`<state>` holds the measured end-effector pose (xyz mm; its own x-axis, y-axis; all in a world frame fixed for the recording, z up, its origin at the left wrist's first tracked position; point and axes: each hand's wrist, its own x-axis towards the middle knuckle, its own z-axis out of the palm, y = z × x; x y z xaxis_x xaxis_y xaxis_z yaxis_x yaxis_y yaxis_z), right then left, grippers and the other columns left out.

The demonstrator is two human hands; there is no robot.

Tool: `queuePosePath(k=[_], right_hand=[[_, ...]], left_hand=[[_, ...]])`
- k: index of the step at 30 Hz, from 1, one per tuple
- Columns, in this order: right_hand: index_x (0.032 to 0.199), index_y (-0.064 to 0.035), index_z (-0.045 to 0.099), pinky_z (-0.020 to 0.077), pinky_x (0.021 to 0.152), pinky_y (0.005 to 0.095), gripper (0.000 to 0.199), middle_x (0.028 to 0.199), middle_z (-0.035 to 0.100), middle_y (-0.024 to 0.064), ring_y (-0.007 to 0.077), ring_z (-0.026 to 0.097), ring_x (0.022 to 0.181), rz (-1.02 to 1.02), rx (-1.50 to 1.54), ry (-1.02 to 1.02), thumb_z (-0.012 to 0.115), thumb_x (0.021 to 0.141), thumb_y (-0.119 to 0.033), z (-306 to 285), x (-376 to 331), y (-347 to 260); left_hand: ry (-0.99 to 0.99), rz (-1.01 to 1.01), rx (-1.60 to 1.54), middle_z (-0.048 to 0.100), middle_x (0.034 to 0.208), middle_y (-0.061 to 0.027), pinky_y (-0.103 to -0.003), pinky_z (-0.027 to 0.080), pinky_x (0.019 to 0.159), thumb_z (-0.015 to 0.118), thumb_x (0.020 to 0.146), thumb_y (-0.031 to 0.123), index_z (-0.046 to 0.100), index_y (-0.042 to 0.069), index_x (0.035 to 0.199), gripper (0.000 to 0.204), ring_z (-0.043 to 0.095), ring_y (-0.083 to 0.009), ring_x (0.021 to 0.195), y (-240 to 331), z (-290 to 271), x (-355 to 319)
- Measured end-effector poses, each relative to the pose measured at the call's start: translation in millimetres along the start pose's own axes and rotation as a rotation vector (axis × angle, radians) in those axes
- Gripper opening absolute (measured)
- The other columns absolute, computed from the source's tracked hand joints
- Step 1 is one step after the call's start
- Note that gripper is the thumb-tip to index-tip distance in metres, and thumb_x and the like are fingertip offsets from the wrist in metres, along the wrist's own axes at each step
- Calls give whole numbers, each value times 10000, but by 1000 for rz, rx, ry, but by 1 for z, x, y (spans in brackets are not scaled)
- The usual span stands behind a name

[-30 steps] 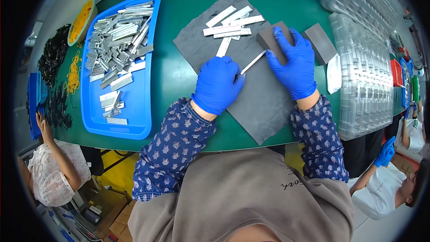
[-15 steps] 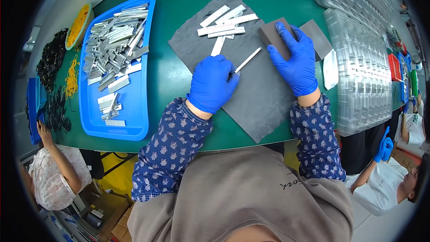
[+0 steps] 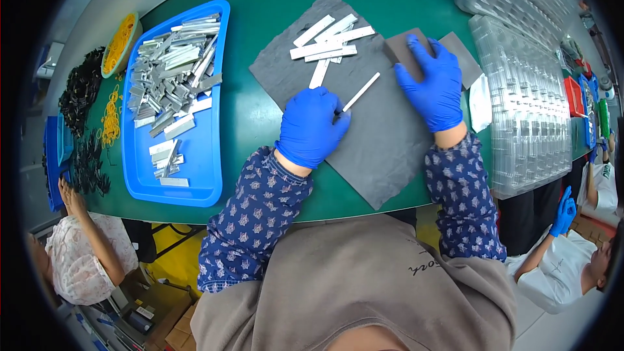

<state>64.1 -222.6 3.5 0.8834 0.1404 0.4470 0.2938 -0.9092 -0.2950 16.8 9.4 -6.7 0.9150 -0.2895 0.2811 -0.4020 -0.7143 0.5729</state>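
Note:
My left hand [image 3: 311, 127], in a blue glove, is closed on one end of a thin, narrow metal strip [image 3: 363, 90]. The strip's free end points up and to the right over a dark grey mat [image 3: 374, 169]. My right hand [image 3: 432, 88], also blue-gloved, grips a grey rectangular block [image 3: 406, 49] with its fingers across the top and the thumb at the left side. A second grey block [image 3: 460, 52] lies just beyond it to the right. Several flat white-silver strips [image 3: 325, 47] lie in a loose pile on the mat, beyond my left hand.
A blue tray [image 3: 205, 188] of metal pieces stands on the left. Past it are a bowl of yellow bands [image 3: 120, 42] and bundles of black parts [image 3: 81, 91]. Stacked clear plastic trays [image 3: 526, 104] and a white packet [image 3: 480, 104] are on the right. Co-workers sit at both sides.
The view has shifted slightly, so the table appears a little lower. My right hand and the grey block have moved slightly to the right. My left hand keeps its hold on the strip.

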Motion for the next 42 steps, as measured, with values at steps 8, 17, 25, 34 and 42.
queuePosePath(k=[8, 17, 25, 34, 42], right_hand=[[1301, -135, 595, 448, 971, 418, 576, 1232, 550, 230, 372, 543, 1103, 19, 236, 127, 755, 763, -262, -2, -4, -1], [1314, -130, 581, 444, 977, 417, 584, 1234, 552, 232, 370, 544, 1108, 21, 227, 151, 748, 769, -259, -4, -4, 6], [1307, -111, 581, 440, 973, 427, 574, 1239, 548, 241, 383, 542, 1103, -2, 170, 96, 738, 778, -269, -1, -7, 7], [1342, -200, 546, 426, 945, 462, 619, 1279, 518, 228, 398, 531, 1103, -209, 113, -70, 728, 760, -303, 0, -23, -55], [1299, -192, 585, 456, 898, 461, 561, 1226, 555, 231, 406, 552, 1052, -51, -93, 73, 710, 766, -315, -1, -3, -17]], left_hand=[[-27, 159, 52, 626, 909, -104, -412, 481, 740, 653, 826, 194, 671, 107, 1017, 210, 595, -305, 858, -4, -19, 21], [-100, 543, 307, 587, 1220, -95, -419, 471, 871, 665, 781, 164, 705, 149, 997, 220, 544, -332, 1101, 7, -12, 62], [-9, 34, 90, 585, 756, -127, -449, 476, 660, 677, 777, 237, 619, 77, 793, 172, 585, -332, 743, 9, -7, 8], [-39, -94, 27, 589, 723, -131, -453, 471, 643, 684, 782, 256, 614, 79, 724, 199, 587, -340, 709, 2, -4, 3], [-27, -125, -31, 591, 677, -119, -449, 472, 629, 683, 786, 252, 611, 80, 687, 211, 594, -329, 680, 5, -3, 4]])
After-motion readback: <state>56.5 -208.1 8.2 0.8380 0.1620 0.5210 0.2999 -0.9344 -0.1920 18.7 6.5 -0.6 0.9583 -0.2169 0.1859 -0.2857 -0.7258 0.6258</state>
